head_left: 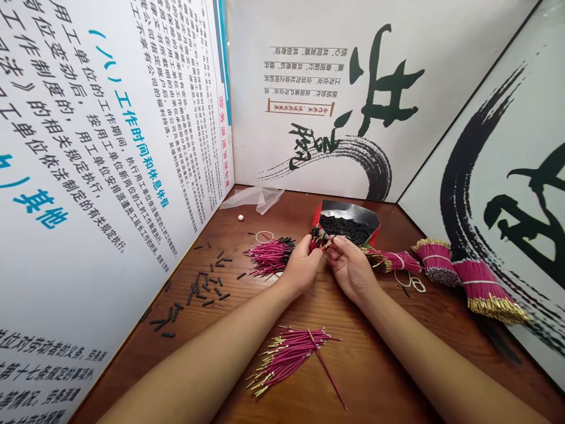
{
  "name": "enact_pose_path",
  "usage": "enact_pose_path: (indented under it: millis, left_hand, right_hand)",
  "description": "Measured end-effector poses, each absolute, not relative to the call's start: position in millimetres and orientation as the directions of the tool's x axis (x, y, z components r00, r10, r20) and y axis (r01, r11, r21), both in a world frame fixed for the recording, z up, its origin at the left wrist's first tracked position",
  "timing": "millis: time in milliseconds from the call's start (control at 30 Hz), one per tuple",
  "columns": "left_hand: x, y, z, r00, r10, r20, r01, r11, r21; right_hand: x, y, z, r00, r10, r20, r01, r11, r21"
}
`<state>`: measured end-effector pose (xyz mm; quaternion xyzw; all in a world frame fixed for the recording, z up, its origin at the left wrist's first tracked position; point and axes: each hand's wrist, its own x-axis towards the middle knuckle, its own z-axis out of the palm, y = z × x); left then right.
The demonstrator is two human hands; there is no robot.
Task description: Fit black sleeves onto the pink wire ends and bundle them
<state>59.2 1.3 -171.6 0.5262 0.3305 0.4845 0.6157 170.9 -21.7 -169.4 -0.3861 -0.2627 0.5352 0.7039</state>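
Note:
Both hands meet near the middle of the table, just before a red-edged container full of short black sleeves. My left hand is closed around a small bunch of dark-red wires, some with black ends pointing up. Thumb and forefinger of my right hand pinch the gold tip of a wire beside that bunch; the exact fit is too small to tell. Left of my hands lies a pile of wires with black-sleeved ends. Between my forearms rests a loose heap of wires with gold tips.
Tied wire bundles stand at the right, along with white rubber bands. Black sleeves lie scattered at the left. A clear plastic bag is at the back. Printed panels wall in the wooden table.

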Motion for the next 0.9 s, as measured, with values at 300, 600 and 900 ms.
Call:
enact_pose_path:
  millis: [300, 600, 900]
  left_hand:
    - [58.3, 2.3, -175.1, 0.289, 0.953, 0.094, -0.242, -0.022, 0.97]
    - [59.4, 3.6, -177.3, 0.279, 0.958, 0.069, -0.263, 0.007, 0.965]
    - [60.8, 2.6, -174.7, 0.343, 0.925, 0.166, -0.332, -0.046, 0.942]
  right_hand:
    - [169.5, -22.4, -171.3, 0.295, 0.956, -0.007, -0.488, 0.144, -0.861]
    - [164.1, -24.9, -173.7, 0.283, 0.956, 0.074, -0.343, 0.173, -0.923]
    - [163.6, -26.8, -176.8, 0.38, 0.904, 0.193, -0.19, 0.281, -0.941]
